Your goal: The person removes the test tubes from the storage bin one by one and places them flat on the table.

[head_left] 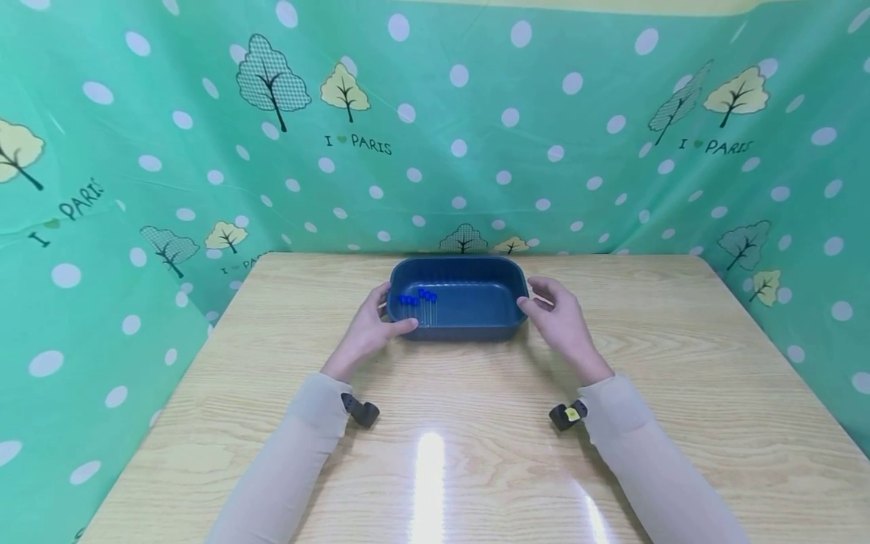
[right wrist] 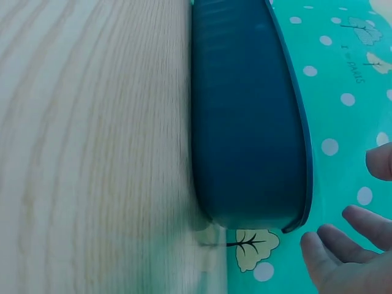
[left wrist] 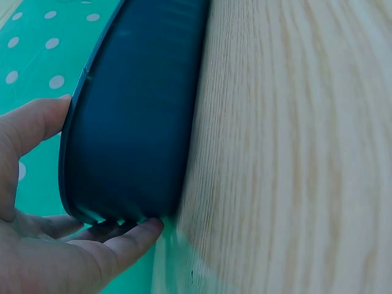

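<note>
A dark blue plastic basin (head_left: 469,333) with rounded corners stands upright on the table toward the back. My left hand (head_left: 372,325) grips its left end, thumb on the rim and fingertips against the outer wall, as the left wrist view also shows. My right hand (head_left: 560,321) is beside the right end with its fingers spread and loosely bent. In the right wrist view those fingers (right wrist: 311,248) are apart from the basin wall. Inside the basin, at the left, lie several thin, clear sticks or tubes with blue heads (head_left: 427,295); their exact kind is too small to tell.
The light wood-grain table (head_left: 476,408) reflects bright lamp light near its front. Behind it and along both sides hangs a green dotted curtain (head_left: 469,174) with tree prints. A black strap device (head_left: 360,412) is on each wrist.
</note>
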The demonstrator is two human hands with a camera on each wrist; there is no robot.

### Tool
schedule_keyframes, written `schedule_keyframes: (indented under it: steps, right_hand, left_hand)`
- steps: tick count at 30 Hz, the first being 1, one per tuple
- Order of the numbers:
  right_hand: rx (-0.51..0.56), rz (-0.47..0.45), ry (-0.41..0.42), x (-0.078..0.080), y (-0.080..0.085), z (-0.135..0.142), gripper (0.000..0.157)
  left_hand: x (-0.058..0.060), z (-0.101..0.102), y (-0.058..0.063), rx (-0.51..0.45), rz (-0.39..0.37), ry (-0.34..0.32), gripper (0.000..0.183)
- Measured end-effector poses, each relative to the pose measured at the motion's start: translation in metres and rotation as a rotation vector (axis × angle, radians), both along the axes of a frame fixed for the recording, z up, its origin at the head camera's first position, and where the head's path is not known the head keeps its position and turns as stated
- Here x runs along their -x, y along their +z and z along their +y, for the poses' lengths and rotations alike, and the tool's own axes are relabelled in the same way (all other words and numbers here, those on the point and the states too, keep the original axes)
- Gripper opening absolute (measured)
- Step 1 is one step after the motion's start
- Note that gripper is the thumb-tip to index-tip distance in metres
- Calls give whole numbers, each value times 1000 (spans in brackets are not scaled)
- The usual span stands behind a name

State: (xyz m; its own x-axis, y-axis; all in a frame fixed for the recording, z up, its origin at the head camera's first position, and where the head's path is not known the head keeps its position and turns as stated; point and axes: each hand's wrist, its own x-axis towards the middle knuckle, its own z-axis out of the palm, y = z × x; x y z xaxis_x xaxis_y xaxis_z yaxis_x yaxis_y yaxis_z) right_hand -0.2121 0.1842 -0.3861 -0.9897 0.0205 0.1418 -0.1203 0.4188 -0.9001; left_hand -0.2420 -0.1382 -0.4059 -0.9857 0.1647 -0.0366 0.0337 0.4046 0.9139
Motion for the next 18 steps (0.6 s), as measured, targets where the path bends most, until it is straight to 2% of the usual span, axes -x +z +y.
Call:
schedule_keyframes:
  steps: [9,18]
  right_hand:
    - [26,35,-18,0,3,-1,49]
    - [8,52,28,-1,4,-6,48]
  left_hand:
    - [-1,-1,0,-40,2,-4,94]
    - [0,-1,0,-50,3,-3,94]
